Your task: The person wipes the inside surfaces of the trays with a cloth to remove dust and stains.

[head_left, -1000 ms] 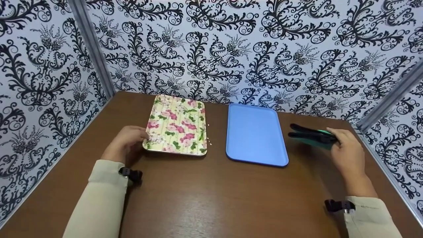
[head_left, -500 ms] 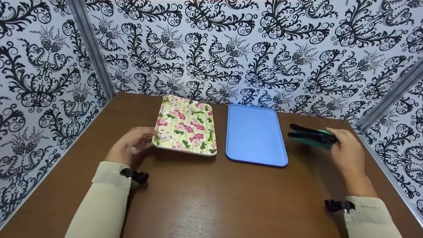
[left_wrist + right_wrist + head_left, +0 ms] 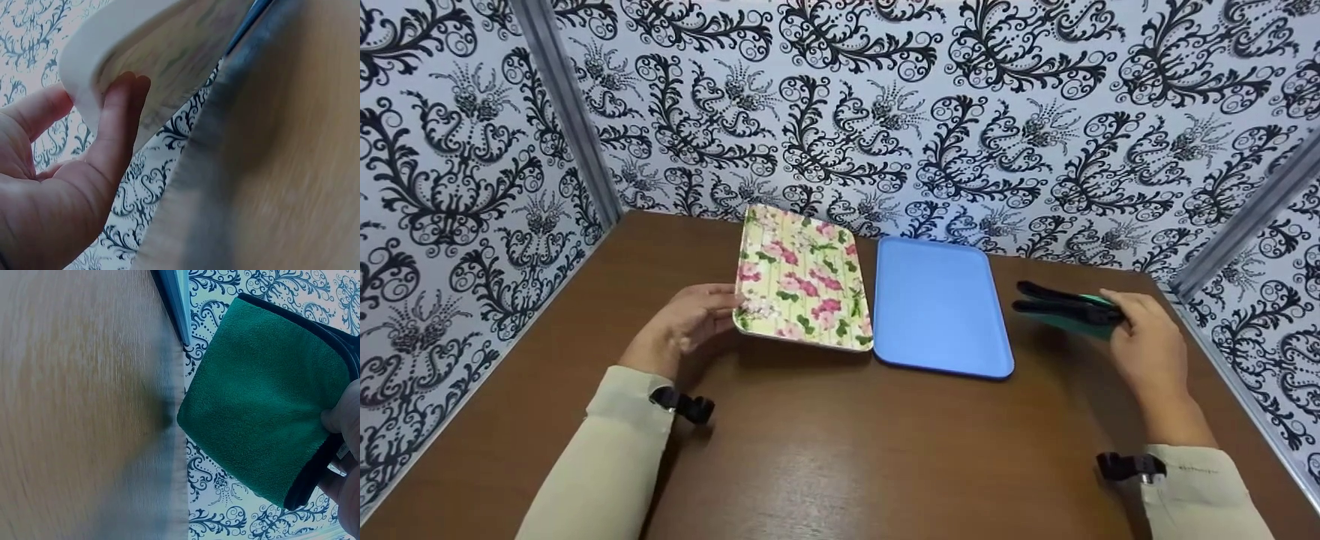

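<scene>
My left hand (image 3: 694, 322) pinches the left edge of a floral tray (image 3: 802, 281), cream with pink flowers and green leaves. The tray is held just off the table, its right edge close beside the blue tray (image 3: 941, 307). In the left wrist view, my left hand (image 3: 73, 169) has its thumb and fingers on either side of the pale tray rim (image 3: 93, 53). On the right, my right hand (image 3: 1151, 345) grips a folded green cloth with black edging (image 3: 1069, 307) above the table. The right wrist view shows the cloth (image 3: 264, 394) hanging clear of the tabletop, pinched at one side.
The brown wooden table (image 3: 810, 450) meets a patterned back wall (image 3: 840, 112), close behind both trays. Patterned side walls (image 3: 450, 262) border the table left and right. The blue tray lies flat between the floral tray and the cloth.
My left hand has carried the floral tray rightward, right up beside the blue tray. Small white crumbs seen earlier at its right are now out of sight. My right hand stays put with the cloth.
</scene>
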### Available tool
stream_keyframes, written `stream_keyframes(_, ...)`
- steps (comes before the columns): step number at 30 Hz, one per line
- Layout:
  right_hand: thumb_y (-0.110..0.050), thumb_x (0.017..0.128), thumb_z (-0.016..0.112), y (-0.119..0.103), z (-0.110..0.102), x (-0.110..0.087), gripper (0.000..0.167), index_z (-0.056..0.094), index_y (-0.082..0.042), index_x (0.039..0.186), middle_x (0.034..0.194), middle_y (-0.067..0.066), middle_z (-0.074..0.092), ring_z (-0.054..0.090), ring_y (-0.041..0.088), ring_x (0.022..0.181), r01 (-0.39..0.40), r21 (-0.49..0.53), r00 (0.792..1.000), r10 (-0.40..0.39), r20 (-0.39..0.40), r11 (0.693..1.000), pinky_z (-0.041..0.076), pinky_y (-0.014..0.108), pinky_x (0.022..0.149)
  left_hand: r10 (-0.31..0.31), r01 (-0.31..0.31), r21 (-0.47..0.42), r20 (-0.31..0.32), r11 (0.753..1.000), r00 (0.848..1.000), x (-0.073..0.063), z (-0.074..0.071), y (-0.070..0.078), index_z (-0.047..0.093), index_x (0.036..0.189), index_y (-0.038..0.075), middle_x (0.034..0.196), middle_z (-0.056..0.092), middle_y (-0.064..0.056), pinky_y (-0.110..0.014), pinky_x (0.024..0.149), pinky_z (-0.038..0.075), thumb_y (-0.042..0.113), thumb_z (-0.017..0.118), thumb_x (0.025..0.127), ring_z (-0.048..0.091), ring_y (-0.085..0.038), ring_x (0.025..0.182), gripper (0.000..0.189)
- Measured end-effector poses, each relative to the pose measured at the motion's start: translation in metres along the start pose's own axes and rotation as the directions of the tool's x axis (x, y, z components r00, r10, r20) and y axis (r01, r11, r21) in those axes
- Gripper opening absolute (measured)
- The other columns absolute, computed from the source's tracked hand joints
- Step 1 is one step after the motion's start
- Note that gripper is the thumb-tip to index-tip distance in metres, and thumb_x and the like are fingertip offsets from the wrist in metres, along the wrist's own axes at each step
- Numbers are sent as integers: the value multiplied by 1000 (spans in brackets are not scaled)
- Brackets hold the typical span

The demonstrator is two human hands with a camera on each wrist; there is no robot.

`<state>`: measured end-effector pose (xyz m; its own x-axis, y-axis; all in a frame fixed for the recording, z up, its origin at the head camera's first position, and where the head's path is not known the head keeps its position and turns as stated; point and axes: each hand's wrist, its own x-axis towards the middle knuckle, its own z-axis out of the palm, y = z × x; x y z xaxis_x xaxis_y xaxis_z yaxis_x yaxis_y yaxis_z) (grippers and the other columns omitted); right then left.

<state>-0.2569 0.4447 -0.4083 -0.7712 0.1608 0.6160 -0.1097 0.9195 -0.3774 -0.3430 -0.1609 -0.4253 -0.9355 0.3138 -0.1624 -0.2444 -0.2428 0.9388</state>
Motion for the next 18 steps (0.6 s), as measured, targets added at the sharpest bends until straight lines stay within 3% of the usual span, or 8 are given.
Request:
stream_keyframes(5, 15, 82, 47, 2, -1, 1, 60, 70, -8, 132, 131, 20, 67, 60, 48, 120, -1, -3, 1000, 1, 19, 1000, 47, 64, 83, 13, -13, -4, 7, 1000, 1000, -1, 11, 1, 41, 145, -18, 94, 77, -3, -26, 84, 61, -2, 60, 101, 74, -13, 86, 50)
stream_keyframes(10, 14, 82, 48, 3, -2, 1, 60, 69, -8, 133, 133, 19, 66, 60, 49, 122, -14, -14, 999, 15, 42, 1000, 47, 65, 84, 37, -34, -45, 68, 998, 997, -4, 25, 1, 40, 145, -18, 96, 77, -4, -27, 83, 61, -2, 56, 102, 74, -14, 87, 48)
stream_keyframes(18, 14, 83, 47, -2, -1, 0, 59, 70, -9, 133, 131, 18, 67, 61, 48, 120, -12, 2, 1000, 12, 27, 1000, 47, 63, 83, 73, -59, -112, 120, 992, 990, -4, 44, -7, 47, 134, -14, 95, 74, -5, -27, 83, 61, -6, 50, 102, 71, -14, 87, 33)
